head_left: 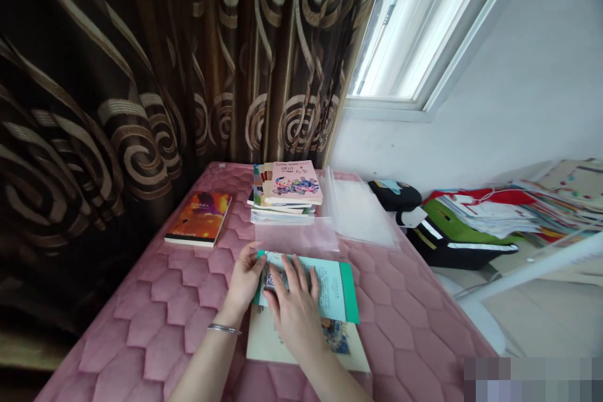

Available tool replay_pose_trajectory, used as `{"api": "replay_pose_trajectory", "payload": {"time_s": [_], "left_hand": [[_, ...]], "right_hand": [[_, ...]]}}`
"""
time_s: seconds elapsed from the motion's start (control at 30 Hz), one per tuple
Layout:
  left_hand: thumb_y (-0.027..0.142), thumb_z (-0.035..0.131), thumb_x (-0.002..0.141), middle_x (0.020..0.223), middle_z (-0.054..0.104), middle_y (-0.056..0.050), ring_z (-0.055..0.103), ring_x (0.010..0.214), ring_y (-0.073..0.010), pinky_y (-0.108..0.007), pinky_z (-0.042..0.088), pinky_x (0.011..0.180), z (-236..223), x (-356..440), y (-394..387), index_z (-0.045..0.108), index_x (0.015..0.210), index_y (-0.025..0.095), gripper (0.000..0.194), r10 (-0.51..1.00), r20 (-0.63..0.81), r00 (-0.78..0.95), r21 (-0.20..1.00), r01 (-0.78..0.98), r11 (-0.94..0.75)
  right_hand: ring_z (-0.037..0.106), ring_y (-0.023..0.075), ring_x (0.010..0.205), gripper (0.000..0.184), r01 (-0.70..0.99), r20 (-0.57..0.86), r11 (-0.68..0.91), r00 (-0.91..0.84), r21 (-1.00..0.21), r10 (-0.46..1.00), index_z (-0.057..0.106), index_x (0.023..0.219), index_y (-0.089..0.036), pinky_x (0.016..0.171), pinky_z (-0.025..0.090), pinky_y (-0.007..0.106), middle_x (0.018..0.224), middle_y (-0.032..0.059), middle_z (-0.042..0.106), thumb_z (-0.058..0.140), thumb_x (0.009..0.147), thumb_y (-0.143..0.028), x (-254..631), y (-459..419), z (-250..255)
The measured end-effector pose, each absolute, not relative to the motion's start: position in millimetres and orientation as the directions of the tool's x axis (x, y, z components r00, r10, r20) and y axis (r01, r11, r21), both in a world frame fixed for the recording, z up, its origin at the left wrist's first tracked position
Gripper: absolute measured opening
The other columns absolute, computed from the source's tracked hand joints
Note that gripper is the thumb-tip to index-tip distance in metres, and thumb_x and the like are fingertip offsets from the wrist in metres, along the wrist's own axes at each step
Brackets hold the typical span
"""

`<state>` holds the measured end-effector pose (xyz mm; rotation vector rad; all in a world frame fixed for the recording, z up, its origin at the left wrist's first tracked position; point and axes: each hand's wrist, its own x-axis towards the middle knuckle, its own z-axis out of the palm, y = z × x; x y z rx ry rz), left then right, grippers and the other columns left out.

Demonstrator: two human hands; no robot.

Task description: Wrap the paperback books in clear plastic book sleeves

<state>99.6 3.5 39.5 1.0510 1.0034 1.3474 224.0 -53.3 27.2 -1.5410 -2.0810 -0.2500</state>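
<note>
Now the right hand [298, 301], spread flat, seems to be smoothing the teal cover [330, 289], well in from the far edge of the mattress [181, 311], left hand [246, 273] at the cover's left edge, pinching or not I can't tell, the next move calling for even pressure.

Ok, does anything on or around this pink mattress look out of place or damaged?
No spill or damage stands out. The messiest spot is the loose papers heaped to the right of the mattress, their edges uneven. The stacked books don't quite line up, and the orange book lies apart from them.
</note>
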Motion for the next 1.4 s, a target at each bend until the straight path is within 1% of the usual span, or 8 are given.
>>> {"api": "replay_pose_trajectory", "payload": {"time_s": [0.23, 0.4, 0.53, 0.7, 0.83, 0.97, 1.17, 1.4], "left_hand": [[0.039, 0.071, 0.07, 0.07, 0.065, 0.004, 0.061, 0.066, -0.013, -0.023, 0.046, 0.063, 34, 101, 5, 0.054, 0.106, 0.02, 0.044, 0.998, 0.063, -0.031, 0.958, -0.277, -0.069], [0.041, 0.069, 0.071, 0.081, 0.07, -0.001, 0.063, 0.074, -0.0146, -0.026, 0.048, 0.069, 30, 102, 7, 0.054, 0.103, 0.02, 0.041, 0.992, 0.094, -0.088, 0.962, -0.249, -0.113], [0.044, 0.068, 0.072, 0.09, 0.07, -0.005, 0.065, 0.083, -0.0172, -0.029, 0.049, 0.076, 27, 103, 8, 0.057, 0.101, 0.02, 0.04, 0.979, 0.119, -0.167, 0.972, -0.18, -0.149], [0.046, 0.066, 0.073, 0.092, 0.07, -0.005, 0.065, 0.086, -0.0183, -0.031, 0.049, 0.08, 26, 103, 8, 0.056, 0.102, 0.02, 0.04, 0.973, 0.132, -0.191, 0.976, -0.144, -0.161], [0.045, 0.066, 0.074, 0.087, 0.07, -0.004, 0.064, 0.083, -0.0174, -0.029, 0.049, 0.076, 26, 103, 8, 0.056, 0.104, 0.021, 0.04, 0.974, 0.133, -0.182, 0.976, -0.149, -0.161], [0.044, 0.065, 0.074, 0.086, 0.07, -0.003, 0.064, 0.082, -0.0165, -0.028, 0.049, 0.074, 25, 103, 9, 0.056, 0.104, 0.02, 0.039, 0.976, 0.133, -0.175, 0.976, -0.15, -0.16], [0.043, 0.065, 0.075, 0.092, 0.071, -0.005, 0.065, 0.086, -0.0171, -0.029, 0.049, 0.079, 25, 103, 9, 0.056, 0.105, 0.02, 0.039, 0.974, 0.14, -0.177, 0.977, -0.134, -0.165], [0.045, 0.063, 0.076, 0.095, 0.07, -0.006, 0.065, 0.09, -0.0191, -0.032, 0.049, 0.082, 26, 104, 10, 0.055, 0.105, 0.02, 0.039, 0.97, 0.151, -0.193, 0.982, -0.085, -0.17]], "right_hand": [[0.036, 0.0308, 0.135, 0.036, 0.911, 0.528, 0.361, -0.21, -0.2, 0.823, 0.056, 0.128, -0.026, 0.109, 0.022, 0.054, 0.144, 0.0069, 0.047, 0.047, 0.093, -0.029, 227, -53, 30], [0.047, 0.0268, 0.124, 0.028, 0.883, 0.573, 0.396, -0.195, -0.25, 0.796, 0.065, 0.115, -0.025, 0.104, 0.033, 0.045, 0.134, 0.0084, 0.054, 0.046, 0.094, -0.028, 240, -48, 35], [0.051, 0.0285, 0.113, 0.025, 0.91, 0.597, 0.282, -0.049, -0.305, 0.801, 0.069, 0.104, -0.025, 0.089, 0.042, 0.043, 0.127, 0.0101, 0.056, 0.047, 0.094, -0.03, 262, -39, 39], [0.046, 0.037, 0.118, 0.037, 0.9, 0.587, 0.059, 0.23, -0.432, 0.776, 0.066, 0.113, -0.022, 0.091, 0.039, 0.055, 0.135, 0.0148, 0.05, 0.048, 0.09, -0.045, 298, -22, 38], [0.046, 0.0398, 0.122, 0.065, 0.682, 0.405, -0.037, 0.476, -0.73, 0.78, 0.059, 0.122, -0.015, 0.096, 0.038, 0.055, 0.132, 0.0199, 0.054, 0.06, 0.074, -0.058, 325, -5, 33], [0.064, 0.0287, 0.097, 0.067, 0.201, 0.064, -0.028, 0.438, -0.979, 0.896, 0.06, 0.117, -0.02, 0.083, 0.051, 0.039, 0.105, 0.0095, 0.07, 0.069, 0.063, -0.058, 334, 3, 33], [0.066, 0.0237, 0.069, 0.043, -0.137, -0.091, -0.054, 0.283, -0.989, 0.955, 0.065, 0.085, -0.021, 0.061, 0.051, 0.033, 0.074, 0.0015, 0.071, 0.081, 0.056, -0.048, 337, 1, 32], [0.062, 0.0196, 0.061, 0.041, -0.216, -0.108, -0.044, 0.292, -0.975, 0.95, 0.064, 0.076, -0.022, 0.057, 0.048, 0.03, 0.067, -0.0013, 0.067, 0.085, 0.049, -0.044, 338, 3, 30]]}}
